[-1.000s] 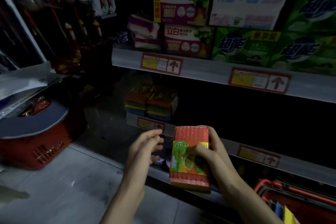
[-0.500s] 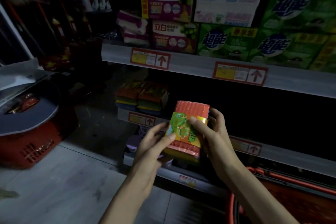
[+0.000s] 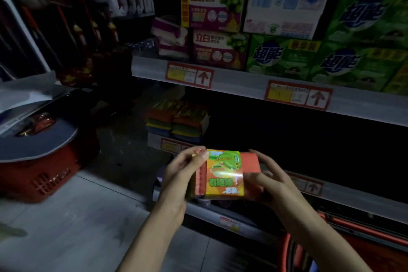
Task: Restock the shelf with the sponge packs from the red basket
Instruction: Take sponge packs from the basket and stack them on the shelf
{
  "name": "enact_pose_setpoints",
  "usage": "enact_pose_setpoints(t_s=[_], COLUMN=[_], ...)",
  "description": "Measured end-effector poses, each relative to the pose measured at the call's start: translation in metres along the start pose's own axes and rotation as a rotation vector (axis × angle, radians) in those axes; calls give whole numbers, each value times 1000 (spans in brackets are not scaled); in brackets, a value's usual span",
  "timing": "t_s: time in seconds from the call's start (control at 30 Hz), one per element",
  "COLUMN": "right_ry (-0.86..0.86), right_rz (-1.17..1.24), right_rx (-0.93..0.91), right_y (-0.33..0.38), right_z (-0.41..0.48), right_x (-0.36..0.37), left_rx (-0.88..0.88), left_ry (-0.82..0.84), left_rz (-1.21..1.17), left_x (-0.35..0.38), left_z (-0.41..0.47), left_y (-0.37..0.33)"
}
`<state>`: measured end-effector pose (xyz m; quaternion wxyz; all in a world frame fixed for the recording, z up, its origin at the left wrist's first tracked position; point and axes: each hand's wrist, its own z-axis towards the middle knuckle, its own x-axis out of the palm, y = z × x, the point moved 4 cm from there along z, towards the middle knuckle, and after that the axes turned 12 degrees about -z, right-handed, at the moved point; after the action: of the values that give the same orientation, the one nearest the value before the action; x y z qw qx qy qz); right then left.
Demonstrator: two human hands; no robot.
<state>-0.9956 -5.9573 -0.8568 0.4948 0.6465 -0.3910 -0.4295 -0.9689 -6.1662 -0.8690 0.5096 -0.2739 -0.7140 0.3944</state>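
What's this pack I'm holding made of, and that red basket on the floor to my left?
The sponge pack seems orange foam or scouring pad, ribbed along its left edge, banded by a glossy printed film that catches glare. The left red basket looks like moulded plastic, dull finish, with slotted openings in its wall.

The sponge pack (image 3: 223,174) between the left hand (image 3: 176,181) and right hand (image 3: 269,185) wore a glossy plastic label band that caught glare, and its orange sponge looked matt and ribbed. Left of the hands, a red lattice basket (image 3: 48,181) looked like hard plastic. Above them, the cartons (image 3: 282,55) were printed cardboard with a slight sheen. Below, the floor tiles (image 3: 77,227) looked smooth.
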Motion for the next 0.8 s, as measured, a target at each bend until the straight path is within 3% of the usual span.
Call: enact_pose_setpoints(t_s=[0.2, 0.3, 0.37, 0.53, 0.8], right_ry=[31, -95, -207, -370, -504], right_rz=[175, 313, 380, 434, 193], right_rx=[92, 117, 112, 64, -56], right_y=[-13, -17, -17, -17, -12], right_z=[4, 5, 5, 8, 11], right_x=[3, 4, 7, 26, 41], left_rx=[33, 45, 100, 147, 237], left_ry=[-50, -102, -127, 1, -21], left_rz=[-107, -154, -56, 142, 158], left_x=[4, -1, -1, 18, 21], left_z=[-1, -6, -13, -30, -30], left_y=[-2, 5, 9, 20, 19])
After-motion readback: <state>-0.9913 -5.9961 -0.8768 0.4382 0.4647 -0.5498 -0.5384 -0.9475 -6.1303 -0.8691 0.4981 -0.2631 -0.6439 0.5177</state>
